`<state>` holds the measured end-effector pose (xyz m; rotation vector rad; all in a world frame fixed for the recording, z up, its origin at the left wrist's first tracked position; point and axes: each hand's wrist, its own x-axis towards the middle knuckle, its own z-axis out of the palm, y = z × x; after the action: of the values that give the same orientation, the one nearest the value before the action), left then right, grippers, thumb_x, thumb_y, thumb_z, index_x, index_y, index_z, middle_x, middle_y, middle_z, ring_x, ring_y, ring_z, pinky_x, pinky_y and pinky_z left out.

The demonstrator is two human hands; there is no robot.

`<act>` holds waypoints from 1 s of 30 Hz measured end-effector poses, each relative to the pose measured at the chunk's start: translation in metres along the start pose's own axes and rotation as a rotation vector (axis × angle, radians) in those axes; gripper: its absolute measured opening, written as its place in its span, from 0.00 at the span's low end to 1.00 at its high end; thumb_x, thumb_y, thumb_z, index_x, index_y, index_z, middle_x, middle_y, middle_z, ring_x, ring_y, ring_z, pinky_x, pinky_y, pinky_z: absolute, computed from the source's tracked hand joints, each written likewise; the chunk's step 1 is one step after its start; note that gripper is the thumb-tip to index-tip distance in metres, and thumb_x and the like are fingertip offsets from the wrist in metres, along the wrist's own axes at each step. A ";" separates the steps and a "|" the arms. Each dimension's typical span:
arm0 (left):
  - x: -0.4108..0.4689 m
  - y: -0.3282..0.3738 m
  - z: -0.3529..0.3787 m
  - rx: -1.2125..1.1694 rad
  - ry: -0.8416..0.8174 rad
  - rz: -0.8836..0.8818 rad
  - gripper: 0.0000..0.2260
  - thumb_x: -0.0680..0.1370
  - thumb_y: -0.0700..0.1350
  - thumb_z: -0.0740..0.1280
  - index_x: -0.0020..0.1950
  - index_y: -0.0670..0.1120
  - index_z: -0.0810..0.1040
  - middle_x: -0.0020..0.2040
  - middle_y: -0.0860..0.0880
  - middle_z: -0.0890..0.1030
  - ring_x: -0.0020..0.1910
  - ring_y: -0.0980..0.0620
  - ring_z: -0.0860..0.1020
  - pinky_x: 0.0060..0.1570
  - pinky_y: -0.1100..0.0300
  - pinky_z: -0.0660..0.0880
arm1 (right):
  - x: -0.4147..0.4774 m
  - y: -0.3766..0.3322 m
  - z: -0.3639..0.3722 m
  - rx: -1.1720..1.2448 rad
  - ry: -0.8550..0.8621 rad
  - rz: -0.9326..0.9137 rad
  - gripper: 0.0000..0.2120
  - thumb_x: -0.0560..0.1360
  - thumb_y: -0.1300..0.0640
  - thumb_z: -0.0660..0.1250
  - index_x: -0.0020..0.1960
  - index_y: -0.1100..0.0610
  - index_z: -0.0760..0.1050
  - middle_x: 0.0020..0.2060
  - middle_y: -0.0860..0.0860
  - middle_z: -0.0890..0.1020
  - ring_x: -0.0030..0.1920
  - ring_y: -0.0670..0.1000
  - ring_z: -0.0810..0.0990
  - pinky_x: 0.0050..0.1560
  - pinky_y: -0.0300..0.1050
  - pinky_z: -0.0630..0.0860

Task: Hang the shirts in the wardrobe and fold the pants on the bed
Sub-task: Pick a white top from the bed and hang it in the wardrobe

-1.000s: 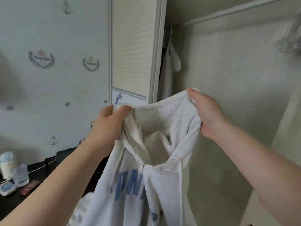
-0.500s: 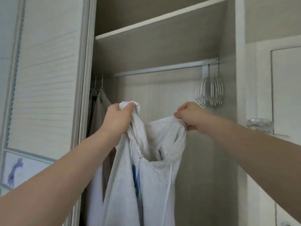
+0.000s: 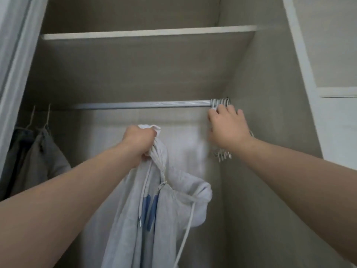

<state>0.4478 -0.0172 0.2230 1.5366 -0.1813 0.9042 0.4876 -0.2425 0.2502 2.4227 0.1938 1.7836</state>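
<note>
One view, head camera. One pale hoodie [image 3: 154, 209] with blue print is held up inside the wardrobe [image 3: 260, 171]. It is bunched at the collar in the left hand [image 3: 141, 144], whose fingers are clenched round the cloth. The body hangs straight down, long axis vertical, with two drawcords seen at the front.

One rail [image 3: 135, 105] is run left to right under one shelf [image 3: 146, 32]. One tight bunch of white hangers [image 3: 220, 102] is hooked at the far right end of the rail. The hooks are packed too close to be counted exactly; several at least.

The right hand [image 3: 226, 128] is laid against that bunch, back of hand to the camera. Its fingers [image 3: 222, 111] reach up to just below the hooks, and hanger bottoms are seen sticking out under the wrist. Whether a hanger is actually pinched cannot be told, as the palm side is hidden.

The hangers lie straight ahead of and just above the right fingers, touching. The left hand is well apart from them, lower and to the left. The right hand is judged the one to take a hanger. A hook would have to be raised clear of the rail, then brought left to the hoodie.

Two dark garments [image 3: 38, 155] are already hung at the far left end, on two hooks. No pants or bed are in view.
</note>
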 end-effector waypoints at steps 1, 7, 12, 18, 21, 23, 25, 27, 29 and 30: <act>0.008 -0.003 0.003 -0.006 0.005 0.006 0.06 0.77 0.38 0.69 0.41 0.44 0.81 0.37 0.45 0.80 0.40 0.45 0.79 0.40 0.54 0.72 | 0.005 0.002 0.002 -0.090 -0.018 -0.013 0.18 0.74 0.55 0.65 0.63 0.54 0.70 0.61 0.57 0.74 0.62 0.60 0.70 0.58 0.53 0.65; 0.035 -0.013 0.014 -0.049 0.003 0.026 0.11 0.76 0.36 0.67 0.34 0.44 0.79 0.34 0.47 0.79 0.41 0.43 0.80 0.41 0.54 0.74 | 0.026 0.008 0.018 -0.306 -0.232 0.098 0.19 0.78 0.56 0.62 0.69 0.53 0.72 0.65 0.56 0.75 0.66 0.60 0.73 0.60 0.52 0.66; 0.041 -0.026 0.014 -0.066 -0.051 0.017 0.11 0.76 0.36 0.65 0.40 0.46 0.84 0.38 0.47 0.79 0.39 0.45 0.78 0.41 0.54 0.72 | 0.035 0.011 0.027 -0.288 -0.251 0.118 0.17 0.77 0.63 0.62 0.63 0.55 0.78 0.59 0.54 0.80 0.60 0.58 0.81 0.47 0.47 0.68; 0.039 -0.034 0.022 -0.082 -0.055 -0.018 0.10 0.76 0.36 0.65 0.43 0.45 0.85 0.37 0.43 0.77 0.36 0.44 0.76 0.39 0.51 0.70 | 0.052 0.027 0.023 -0.089 -0.200 0.218 0.15 0.77 0.62 0.63 0.62 0.59 0.77 0.60 0.58 0.80 0.60 0.62 0.80 0.48 0.49 0.73; 0.039 -0.035 0.023 -0.085 -0.049 -0.019 0.10 0.76 0.36 0.65 0.44 0.45 0.86 0.37 0.44 0.78 0.35 0.45 0.77 0.39 0.53 0.71 | 0.058 0.030 0.019 -0.026 -0.172 0.241 0.15 0.77 0.63 0.62 0.62 0.61 0.77 0.60 0.59 0.80 0.60 0.63 0.80 0.53 0.51 0.76; 0.039 -0.034 0.024 -0.086 -0.047 -0.018 0.10 0.76 0.36 0.65 0.43 0.46 0.86 0.37 0.45 0.78 0.34 0.45 0.76 0.38 0.54 0.72 | 0.059 0.029 0.019 -0.044 -0.137 0.201 0.15 0.78 0.64 0.61 0.63 0.62 0.77 0.59 0.60 0.79 0.59 0.64 0.80 0.51 0.52 0.76; 0.035 -0.033 0.024 -0.091 -0.049 -0.015 0.10 0.76 0.37 0.65 0.42 0.46 0.85 0.36 0.44 0.78 0.33 0.45 0.77 0.38 0.54 0.72 | 0.059 0.028 0.020 -0.114 -0.105 0.130 0.16 0.79 0.66 0.58 0.64 0.63 0.76 0.59 0.61 0.78 0.59 0.65 0.80 0.48 0.52 0.74; 0.031 -0.033 0.025 -0.091 -0.059 -0.015 0.09 0.76 0.38 0.66 0.43 0.46 0.86 0.36 0.44 0.78 0.34 0.45 0.77 0.36 0.55 0.72 | 0.058 0.026 0.020 -0.196 -0.098 0.061 0.16 0.79 0.67 0.58 0.64 0.63 0.76 0.59 0.61 0.78 0.60 0.65 0.79 0.47 0.52 0.73; 0.026 -0.033 0.026 -0.088 -0.077 -0.022 0.09 0.76 0.38 0.66 0.43 0.46 0.86 0.35 0.45 0.78 0.32 0.46 0.77 0.33 0.58 0.71 | 0.058 0.025 0.019 -0.240 -0.116 0.026 0.17 0.79 0.67 0.57 0.64 0.63 0.77 0.60 0.61 0.78 0.61 0.64 0.79 0.50 0.53 0.75; 0.023 -0.034 0.026 -0.087 -0.085 -0.029 0.09 0.76 0.38 0.67 0.44 0.46 0.86 0.35 0.45 0.79 0.31 0.46 0.76 0.32 0.59 0.70 | 0.057 0.025 0.018 -0.237 -0.124 0.026 0.17 0.79 0.67 0.57 0.64 0.63 0.77 0.60 0.61 0.78 0.61 0.65 0.79 0.51 0.53 0.75</act>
<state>0.4954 -0.0244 0.2133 1.4944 -0.2556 0.7985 0.5222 -0.2571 0.3033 2.3642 -0.0579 1.5591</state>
